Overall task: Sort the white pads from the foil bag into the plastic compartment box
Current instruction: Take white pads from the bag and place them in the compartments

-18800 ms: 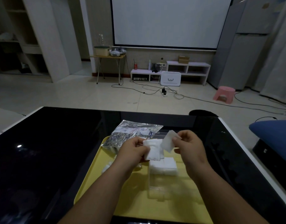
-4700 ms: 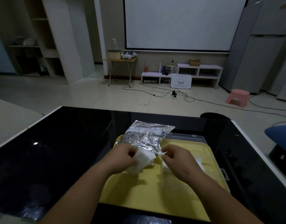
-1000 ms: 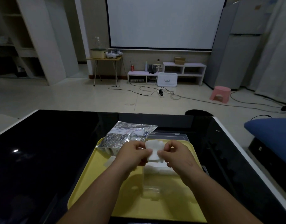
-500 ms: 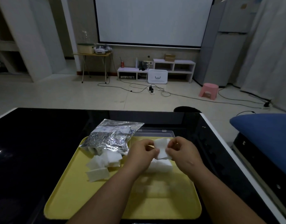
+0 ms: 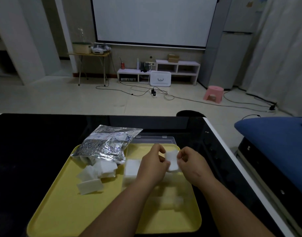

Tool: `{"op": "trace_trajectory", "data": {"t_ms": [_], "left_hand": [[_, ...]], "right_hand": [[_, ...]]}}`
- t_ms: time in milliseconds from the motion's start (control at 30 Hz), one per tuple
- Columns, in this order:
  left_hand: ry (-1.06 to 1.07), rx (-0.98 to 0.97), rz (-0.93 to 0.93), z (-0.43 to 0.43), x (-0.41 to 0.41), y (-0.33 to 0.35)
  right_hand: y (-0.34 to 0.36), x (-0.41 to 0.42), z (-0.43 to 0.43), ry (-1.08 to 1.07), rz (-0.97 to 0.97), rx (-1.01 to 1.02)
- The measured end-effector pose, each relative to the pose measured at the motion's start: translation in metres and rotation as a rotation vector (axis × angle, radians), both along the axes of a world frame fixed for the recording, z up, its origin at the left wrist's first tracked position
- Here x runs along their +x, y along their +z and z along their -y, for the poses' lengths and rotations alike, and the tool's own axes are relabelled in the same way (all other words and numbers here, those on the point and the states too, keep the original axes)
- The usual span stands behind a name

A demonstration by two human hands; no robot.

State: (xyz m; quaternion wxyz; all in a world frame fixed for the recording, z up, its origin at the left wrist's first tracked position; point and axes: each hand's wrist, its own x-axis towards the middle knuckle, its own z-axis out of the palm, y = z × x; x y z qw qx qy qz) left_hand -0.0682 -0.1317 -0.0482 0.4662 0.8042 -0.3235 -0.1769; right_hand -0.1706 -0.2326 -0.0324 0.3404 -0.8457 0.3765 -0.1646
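Note:
Both hands pinch one white pad (image 5: 171,160) above the clear plastic compartment box (image 5: 165,197): my left hand (image 5: 153,165) on its left edge, my right hand (image 5: 192,164) on its right edge. White pads (image 5: 131,167) fill the box's far left compartment. The crumpled foil bag (image 5: 106,145) lies at the tray's far left corner, with several loose white pads (image 5: 95,175) spilled at its mouth. The box's clear lid (image 5: 152,140) lies open behind it.
Everything sits on a yellow tray (image 5: 70,211) on a glossy black table (image 5: 30,144). The table's white right edge (image 5: 232,154) runs close to the tray. A blue cushion (image 5: 273,134) lies beyond it to the right.
My view has swung, so the tray sits further right in the frame. Both hands keep hold of the same pad and have carried it slightly right over the box.

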Motion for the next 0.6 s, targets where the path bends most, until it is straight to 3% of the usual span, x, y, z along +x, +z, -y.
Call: {"op": "trace_trajectory", "data": {"t_ms": [233, 600], "left_hand": [[-0.071, 0.180, 0.297, 0.004, -0.006, -0.004], [-0.054, 0.280, 0.225, 0.010, -0.007, -0.014]], "right_hand": [[-0.008, 0.000, -0.002, -0.009, -0.103, -0.112], [-0.015, 0.002, -0.007, 0.024, -0.245, -0.303]]}}
